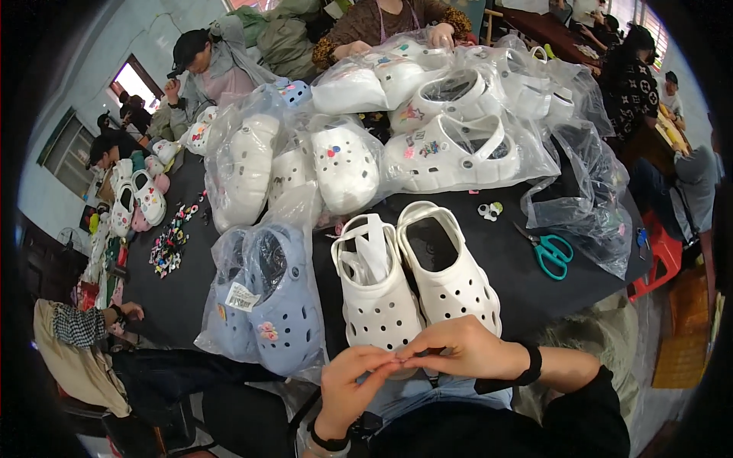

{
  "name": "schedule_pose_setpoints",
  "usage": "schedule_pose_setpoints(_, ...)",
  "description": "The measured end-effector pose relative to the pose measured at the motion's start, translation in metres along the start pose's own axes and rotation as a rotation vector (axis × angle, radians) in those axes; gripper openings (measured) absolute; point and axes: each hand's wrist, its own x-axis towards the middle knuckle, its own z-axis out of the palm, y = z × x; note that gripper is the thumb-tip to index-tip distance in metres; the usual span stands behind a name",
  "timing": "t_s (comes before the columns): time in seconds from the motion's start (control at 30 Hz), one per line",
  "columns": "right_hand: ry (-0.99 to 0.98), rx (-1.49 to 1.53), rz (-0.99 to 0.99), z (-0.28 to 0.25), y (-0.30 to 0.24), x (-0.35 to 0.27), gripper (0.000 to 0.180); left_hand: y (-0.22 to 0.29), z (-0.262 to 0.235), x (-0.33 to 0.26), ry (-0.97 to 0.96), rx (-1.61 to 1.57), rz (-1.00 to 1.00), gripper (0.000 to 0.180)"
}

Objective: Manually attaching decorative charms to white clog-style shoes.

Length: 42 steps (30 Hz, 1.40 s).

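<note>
your left hand (357, 379) and right hand (458, 349) meet fingertip to fingertip just below the white clog pair (412, 282), each grip pinched narrow on something tiny, wrists bent inward.

A pair of white clogs (412, 278) with round holes in the toes lies side by side, toes toward the lower frame, at centre, the left one stuffed with white plastic.
</note>
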Motion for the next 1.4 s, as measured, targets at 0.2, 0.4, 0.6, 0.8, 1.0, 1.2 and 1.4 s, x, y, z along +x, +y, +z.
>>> schedule_pose_setpoints(0.2, 0.189, -0.129, -0.073, -0.017, 0.010, -0.011, 0.022, -0.028, -0.008, 0.029, 0.226, 0.064, -0.083, 0.010)
schedule_pose_setpoints(0.4, 0.210, -0.012, -0.015, -0.027, 0.015, -0.025, 0.021, -0.018, 0.001, 0.047, 0.126, 0.178, -0.146, 0.010)
schedule_pose_setpoints(0.6, 0.233, 0.010, -0.100, -0.027, 0.023, -0.027, 0.019, -0.025, -0.012, 0.055, 0.001, 0.154, -0.330, 0.012)
schedule_pose_setpoints(0.8, 0.264, 0.111, -0.146, -0.034, 0.030, -0.028, 0.018, -0.012, -0.014, 0.080, -0.188, 0.042, -0.562, 0.013)
schedule_pose_setpoints(1.0, 0.351, 0.277, -0.190, -0.033, 0.039, -0.031, 0.019, -0.018, -0.015, 0.075, -0.153, 0.310, -0.389, 0.047)
schedule_pose_setpoints(1.2, 0.309, 0.407, -0.207, -0.039, 0.041, -0.030, 0.020, -0.040, -0.024, 0.077, -0.144, -0.046, -0.698, 0.094)
schedule_pose_setpoints(1.4, 0.306, 0.522, -0.220, -0.040, 0.045, -0.032, 0.019, -0.022, -0.017, 0.110, -0.239, -0.119, -0.854, 0.099)
